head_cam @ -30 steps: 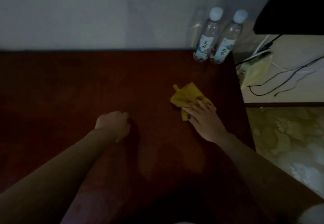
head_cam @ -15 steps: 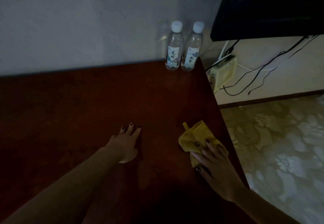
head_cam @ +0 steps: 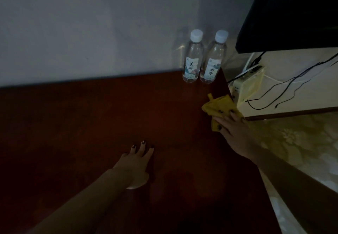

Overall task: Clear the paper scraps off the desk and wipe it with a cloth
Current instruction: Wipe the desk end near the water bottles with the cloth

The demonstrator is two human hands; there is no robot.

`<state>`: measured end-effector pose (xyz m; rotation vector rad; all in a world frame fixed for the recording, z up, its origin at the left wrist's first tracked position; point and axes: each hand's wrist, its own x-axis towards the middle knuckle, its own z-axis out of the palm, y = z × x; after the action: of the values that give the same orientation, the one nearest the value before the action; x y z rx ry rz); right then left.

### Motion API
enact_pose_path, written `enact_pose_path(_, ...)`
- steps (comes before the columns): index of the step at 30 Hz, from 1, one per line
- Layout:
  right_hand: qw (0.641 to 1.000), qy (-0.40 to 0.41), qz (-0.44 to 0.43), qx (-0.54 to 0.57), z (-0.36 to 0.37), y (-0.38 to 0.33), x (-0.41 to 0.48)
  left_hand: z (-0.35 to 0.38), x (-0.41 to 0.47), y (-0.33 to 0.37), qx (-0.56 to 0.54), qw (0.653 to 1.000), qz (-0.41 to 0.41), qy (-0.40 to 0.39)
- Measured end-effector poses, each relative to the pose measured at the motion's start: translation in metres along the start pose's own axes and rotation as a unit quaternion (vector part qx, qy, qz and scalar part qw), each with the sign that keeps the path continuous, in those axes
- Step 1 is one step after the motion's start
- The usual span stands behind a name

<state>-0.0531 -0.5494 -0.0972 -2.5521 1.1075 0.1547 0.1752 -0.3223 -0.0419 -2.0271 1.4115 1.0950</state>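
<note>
The dark red desk (head_cam: pixel 82 124) fills most of what I can see from here, running back to a pale wall. No paper scraps show anywhere on its top, though the room is dim and small bits could hide in the shadow. A black screen (head_cam: pixel 292 14) hangs over the far right corner. Two water bottles (head_cam: pixel 191 59) stand upright and close together at the back edge, well apart from the hands.

The left hand (head_cam: pixel 136 164) lies flat on the wood near the middle, fingers straight, holding nothing. A pale sliver shows under its heel, but I cannot tell whether it is paper or just the palm. The right hand (head_cam: pixel 236 133) presses down with spread fingers on the yellow cloth (head_cam: pixel 218 104), which sits bunched at the desk's right edge – partly over it.

So the clearing looks done, and I'd judge the wiping under way, with the wide left stretch and the strip around the bottles probably left to do.
</note>
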Motion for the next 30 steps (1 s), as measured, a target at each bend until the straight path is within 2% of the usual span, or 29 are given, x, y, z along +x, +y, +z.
enact_pose_path(2,0.998,0.012,0.061,-0.01,0.004,-0.022,0.01,0.0,-0.001,0.002,0.004,1.0,0.001,0.002)
enact_pose_path(4,0.998,-0.002,0.062,-0.012,0.012,-0.053,0.01,0.0,-0.004,0.004,0.001,1.0,0.002,0.006)
enact_pose_path(7,0.996,-0.041,-0.077,-0.007,0.026,-0.108,-0.01,-0.005,-0.007,-0.002,-0.039,0.999,0.007,0.021)
enact_pose_path(10,0.979,-0.074,-0.19,0.008,0.042,-0.149,-0.046,-0.007,-0.009,-0.015,-0.164,0.985,0.001,0.061)
enact_pose_path(13,0.957,-0.094,-0.275,0.026,0.057,-0.151,-0.076,-0.006,-0.012,-0.024,-0.246,0.961,0.03,0.119)
enact_pose_path(17,0.918,-0.124,-0.377,0.004,0.052,-0.107,-0.084,-0.005,-0.006,-0.03,-0.178,0.971,-0.014,0.162)
enact_pose_path(20,0.934,-0.11,-0.34,-0.012,0.034,-0.067,-0.075,-0.005,-0.001,-0.033,-0.13,0.984,-0.064,0.105)
enact_pose_path(25,0.976,-0.122,-0.18,-0.01,0.003,0.001,-0.048,0.0,0.006,-0.037,-0.098,0.991,-0.074,0.044)
enact_pose_path(30,0.991,-0.069,-0.078,0.082,-0.017,-0.01,0.006,-0.003,0.007,-0.037,-0.094,0.993,-0.065,0.026)
